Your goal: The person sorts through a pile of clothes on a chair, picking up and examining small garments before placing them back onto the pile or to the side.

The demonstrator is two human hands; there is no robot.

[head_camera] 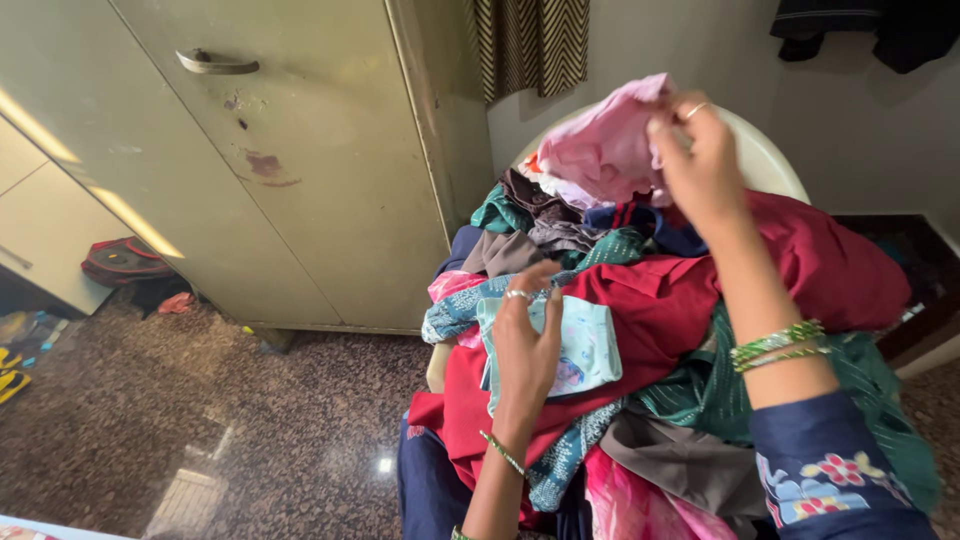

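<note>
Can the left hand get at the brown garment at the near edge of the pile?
Probably yes. The left hand rests on a light blue printed cloth, and the brown garment lies uncovered on top of the clothes pile, just to its right and nearer the person, with nothing between them.

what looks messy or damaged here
Clothes are heaped unfolded on a white chair, spilling over its front. The metal cupboard door has rusty, stained patches below its handle. The left hand rests on a light blue garment; the right hand lifts a pink one.
</note>
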